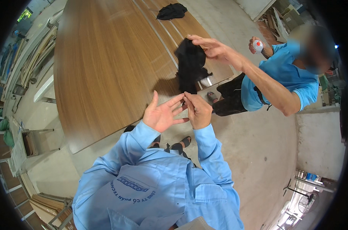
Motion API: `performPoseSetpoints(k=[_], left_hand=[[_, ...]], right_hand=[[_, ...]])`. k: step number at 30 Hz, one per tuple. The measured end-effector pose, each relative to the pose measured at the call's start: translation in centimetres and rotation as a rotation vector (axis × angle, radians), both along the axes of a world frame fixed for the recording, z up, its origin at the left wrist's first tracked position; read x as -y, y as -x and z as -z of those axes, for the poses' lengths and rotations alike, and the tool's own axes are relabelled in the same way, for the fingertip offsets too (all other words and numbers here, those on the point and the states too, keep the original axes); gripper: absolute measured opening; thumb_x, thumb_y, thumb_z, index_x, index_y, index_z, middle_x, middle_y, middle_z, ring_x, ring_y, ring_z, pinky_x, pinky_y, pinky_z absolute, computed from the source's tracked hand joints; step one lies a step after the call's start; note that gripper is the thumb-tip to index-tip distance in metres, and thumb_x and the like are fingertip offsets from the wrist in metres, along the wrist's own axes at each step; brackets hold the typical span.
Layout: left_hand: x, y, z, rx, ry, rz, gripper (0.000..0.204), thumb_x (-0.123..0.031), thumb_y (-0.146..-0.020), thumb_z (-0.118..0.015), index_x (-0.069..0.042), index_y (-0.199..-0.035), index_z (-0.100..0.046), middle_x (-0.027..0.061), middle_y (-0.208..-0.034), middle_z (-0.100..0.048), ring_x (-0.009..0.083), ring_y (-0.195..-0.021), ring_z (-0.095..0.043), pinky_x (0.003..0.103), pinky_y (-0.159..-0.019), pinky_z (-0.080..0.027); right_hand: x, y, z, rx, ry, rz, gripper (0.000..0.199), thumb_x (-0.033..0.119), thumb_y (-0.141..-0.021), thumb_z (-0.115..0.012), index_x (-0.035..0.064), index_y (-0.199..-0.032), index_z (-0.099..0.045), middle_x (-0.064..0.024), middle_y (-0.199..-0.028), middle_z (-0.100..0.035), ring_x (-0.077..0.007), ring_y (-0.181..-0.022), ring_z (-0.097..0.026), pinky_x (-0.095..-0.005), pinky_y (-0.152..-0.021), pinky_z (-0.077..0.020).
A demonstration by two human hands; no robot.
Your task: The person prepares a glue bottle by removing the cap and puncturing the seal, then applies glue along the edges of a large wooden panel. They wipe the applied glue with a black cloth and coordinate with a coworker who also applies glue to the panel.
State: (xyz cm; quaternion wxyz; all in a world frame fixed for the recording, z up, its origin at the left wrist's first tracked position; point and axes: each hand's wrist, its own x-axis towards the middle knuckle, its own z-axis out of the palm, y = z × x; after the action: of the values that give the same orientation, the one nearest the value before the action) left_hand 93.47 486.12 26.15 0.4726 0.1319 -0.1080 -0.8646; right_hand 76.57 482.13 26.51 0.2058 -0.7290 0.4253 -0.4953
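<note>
Across the left and middle of the frame lies the wood-grain panel; your hands are at its near edge. Your left hand, at centre, is wide, palm up, fingers spread and holding nothing: keep it steady and relaxed so its fingertips stay easy to reach. Just right of it, your right hand is narrowed to a pinch at the left fingertips; whether anything thin sits inside I cannot tell. Pinch lightly and watch that contact. The black cloth is above your hands, upper centre, a co-worker's hand at its top edge. Its lower end hangs close behind your fingertips, so avoid snagging it or knocking that hand.
</note>
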Motion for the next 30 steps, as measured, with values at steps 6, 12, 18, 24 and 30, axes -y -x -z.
performPoseSetpoints(k=[6, 12, 18, 24, 30], left_hand=[[0.3, 0.1, 1.8, 0.081, 0.111, 0.034, 0.1, -0.079, -0.096, -0.022, 0.0, -0.159, -0.024, 0.0145, -0.165, -0.024, 0.033, -0.151, -0.026, 0.061, -0.118, -0.027], [1.5, 1.7, 2.0, 0.811, 0.207, -0.373, 0.08, -0.052, -0.102, -0.053, 0.0, -0.158, -0.026, 0.0161, -0.164, -0.026, 0.0325, -0.151, -0.027, 0.051, -0.118, -0.03], [11.5, 6.1, -1.3, 1.236, 0.805, -0.582, 0.071, -0.031, -0.09, -0.078, 0.0, -0.146, -0.045, 0.0187, -0.131, -0.062, 0.0235, -0.118, -0.059, 0.036, -0.101, -0.047], [12.5, 1.3, -3.7, 0.957, 0.683, -0.595, 0.023, -0.02, -0.104, -0.059, -0.001, -0.1, -0.071, 0.0001, -0.095, -0.07, 0.009, -0.093, -0.063, 0.026, -0.084, -0.051], [9.6, 0.4, -3.8, 0.885, 0.354, -0.803, 0.023, -0.019, -0.106, -0.054, 0.0, -0.113, -0.066, 0.0051, -0.106, -0.07, 0.0138, -0.103, -0.064, 0.029, -0.095, -0.049]], right_hand=[[0.6, 0.5, 0.8, -0.072, -0.05, 0.125, 0.015, 0.005, -0.084, -0.075, 0.0046, -0.099, -0.073, -0.0105, -0.081, -0.068, -0.0277, -0.069, -0.068, -0.036, -0.061, -0.0537], [6.5, 1.3, 2.3, -0.397, 0.168, 0.466, 0.038, 0.024, -0.079, -0.081, 0.001, -0.105, -0.067, -0.0121, -0.101, -0.068, -0.0336, -0.107, -0.06, -0.0495, -0.096, -0.0442], [1.6, -0.2, 6.4, -0.938, -0.194, -0.359, 0.02, 0.012, -0.068, -0.075, 0.0145, -0.088, -0.073, -0.011, -0.086, -0.069, -0.0326, -0.089, -0.068, -0.0458, -0.07, -0.0562], [-4.6, 2.0, 6.5, -0.149, -0.08, -0.292, 0.021, 0.014, -0.09, -0.071, 0.0032, -0.08, -0.057, -0.0187, -0.071, -0.055, -0.0375, -0.066, -0.058, -0.043, -0.057, -0.0446], [-1.6, 4.1, 2.4, 0.543, -0.712, -0.21, 0.024, 0.024, -0.104, -0.059, 0.0028, -0.111, -0.065, -0.0034, -0.085, -0.064, -0.0097, -0.069, -0.057, -0.0252, -0.057, -0.0477]])
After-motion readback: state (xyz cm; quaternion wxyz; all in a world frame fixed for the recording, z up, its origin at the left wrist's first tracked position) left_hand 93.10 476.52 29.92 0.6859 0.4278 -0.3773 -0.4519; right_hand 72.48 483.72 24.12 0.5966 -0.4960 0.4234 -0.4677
